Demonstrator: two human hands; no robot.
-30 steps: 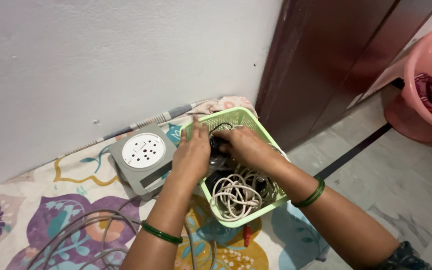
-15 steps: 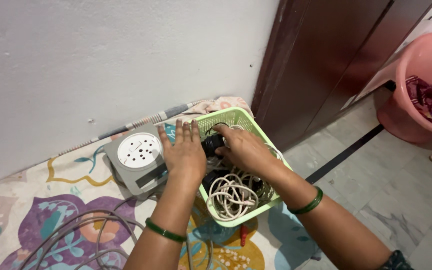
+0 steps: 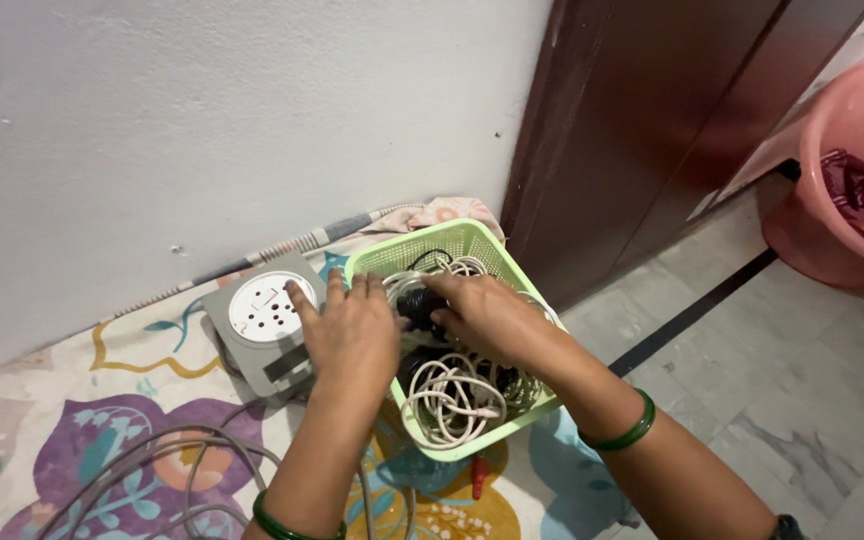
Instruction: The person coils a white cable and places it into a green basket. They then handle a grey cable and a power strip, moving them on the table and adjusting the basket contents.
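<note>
A white wall point(image 3: 202, 110) is seen behind the green basket point(image 3: 407, 262), and a dark brown door point(image 3: 652, 130) stands just to the right of the basket, beyond its far corner. A flowered mat point(image 3: 62, 440) is spread under the basket and out to its left, and pale floor tiles point(image 3: 802, 390) lie to its right. A pink tub point(image 3: 852, 150) holding dark red cloth is set well to the right of the basket, across the tiles. The basket itself rests on the mat close to the wall and is filled with cords. A grey socket box point(image 3: 262, 320) with a round white face sits just left of the basket, touching or nearly touching its side, and grey cable point(image 3: 152, 460) trails from it across the mat, left of and nearer than the basket. A coil of white cord point(image 3: 447, 400) lies in the near half of the basket. The left hand point(image 3: 352, 330) is laid flat over the basket's left rim, fingers spread and open, nothing gripped. The right hand point(image 3: 487, 315) is inside the basket, fingers curled around a black plug point(image 3: 420, 305) at its middle. A green bangle is worn on each wrist. A small red item point(image 3: 477, 478) pokes out on the mat just under the basket's near edge; what it is cannot be told
</note>
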